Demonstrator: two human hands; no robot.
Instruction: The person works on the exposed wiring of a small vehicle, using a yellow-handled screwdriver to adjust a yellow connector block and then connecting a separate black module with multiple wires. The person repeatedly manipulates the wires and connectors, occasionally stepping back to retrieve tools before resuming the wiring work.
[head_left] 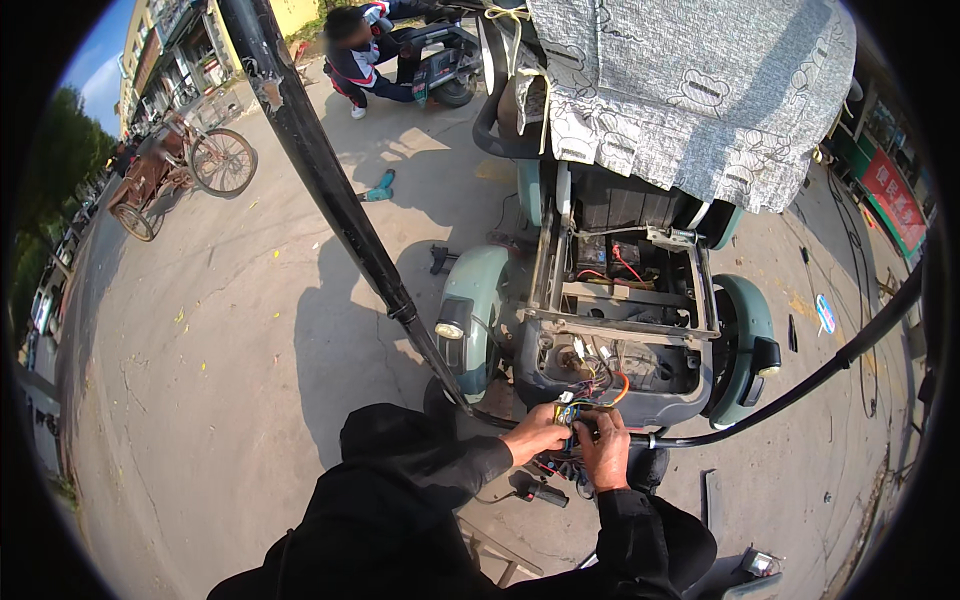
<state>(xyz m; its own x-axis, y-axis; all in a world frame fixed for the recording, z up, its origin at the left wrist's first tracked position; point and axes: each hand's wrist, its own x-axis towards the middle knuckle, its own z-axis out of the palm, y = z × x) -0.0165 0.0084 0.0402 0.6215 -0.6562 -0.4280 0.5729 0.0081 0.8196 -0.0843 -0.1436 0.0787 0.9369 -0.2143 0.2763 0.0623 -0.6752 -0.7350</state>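
Both hands meet at the back edge of a green three-wheeled vehicle. Pinched in my left hand (535, 436) is a bundle of thin coloured wires (566, 411), yellow, blue and green among them. My right hand (606, 452) closes its fingers on the same bundle from the other side; the exact part it grips is hidden. An orange wire (624, 386) and several others run from the hands into the rear frame opening, where white plug connectors (580, 349) lie loose. Below the hands hang more dark wires (560, 466).
Black frame tubes (340, 190) slope on both sides of me. Green fenders (470, 300) flank the open chassis (625, 300); a patterned cover (690, 90) drapes its seat. A teal power drill (379, 187) lies on the ground. Another person (365, 55) crouches at a scooter (445, 70).
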